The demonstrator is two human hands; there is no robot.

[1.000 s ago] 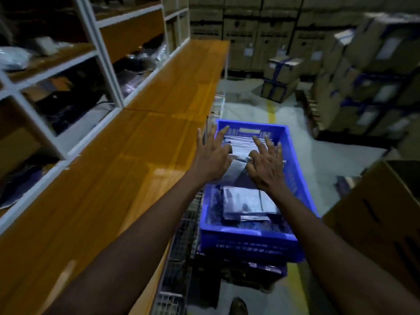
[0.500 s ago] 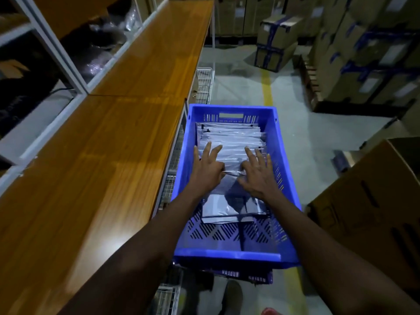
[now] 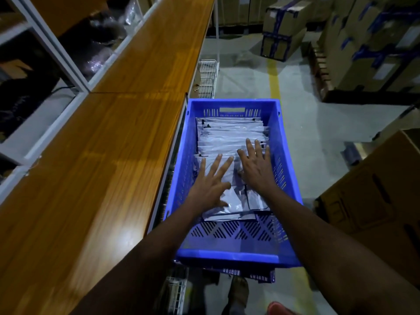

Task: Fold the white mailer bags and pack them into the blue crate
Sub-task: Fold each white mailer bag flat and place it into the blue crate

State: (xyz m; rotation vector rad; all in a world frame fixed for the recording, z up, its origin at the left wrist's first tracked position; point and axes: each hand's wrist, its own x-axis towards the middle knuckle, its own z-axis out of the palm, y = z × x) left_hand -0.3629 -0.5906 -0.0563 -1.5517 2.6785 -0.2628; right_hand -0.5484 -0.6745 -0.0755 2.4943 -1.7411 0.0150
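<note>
We see both hands down in crate — left hand, fingers straight and spread, presses flat on nearest bags; right hand just beside, fingers splayed too, rests on same row — nothing gripped. Bags packed in row from crate's far wall to middle.

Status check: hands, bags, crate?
Left hand and right hand open, flat on mailer bags. Bags in blue crate. Nothing in the way.

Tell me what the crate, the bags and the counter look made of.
Blue crate: moulded plastic, by its uniform colour and slotted walls. Mailer bags: probably thin plastic film; creased, slightly glossy. Counter: wood-grain top, glossy with a bright reflection; laminate or varnished wood, unclear.
</note>
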